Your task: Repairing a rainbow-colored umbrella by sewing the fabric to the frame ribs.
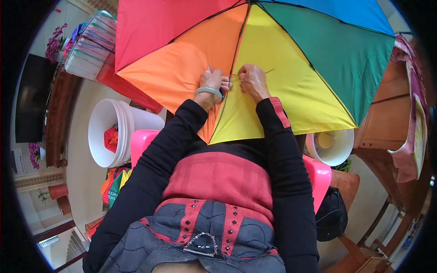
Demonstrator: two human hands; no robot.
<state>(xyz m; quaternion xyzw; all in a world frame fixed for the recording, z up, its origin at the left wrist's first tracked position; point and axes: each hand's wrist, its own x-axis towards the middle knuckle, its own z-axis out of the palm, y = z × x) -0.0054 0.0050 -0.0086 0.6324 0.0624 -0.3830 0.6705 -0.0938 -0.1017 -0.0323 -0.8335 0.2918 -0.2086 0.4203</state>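
An open rainbow umbrella (291,91) spreads in front of me, its dark ribs facing up. Over the orange panel, beside the rib (236,57) bordering the yellow one, lies my left hand (212,83), wearing a pale bangle (209,91). Its fingers are curled; a thin pointed tip shows above them and something dark blue under the palm, but I cannot make out what it holds. My right hand (253,81) is closed in a pinch over the yellow panel. A thin dark thread (269,71) shows beside it, seemingly from its fingers.
A white bucket (125,132) with red cloth inside lies left of me; another white bucket (341,148) is at the right. Pink seat edges (317,177) show at my sides. A wooden cabinet (387,109) stands right, and folded colourful fabric (116,182) lies lower left.
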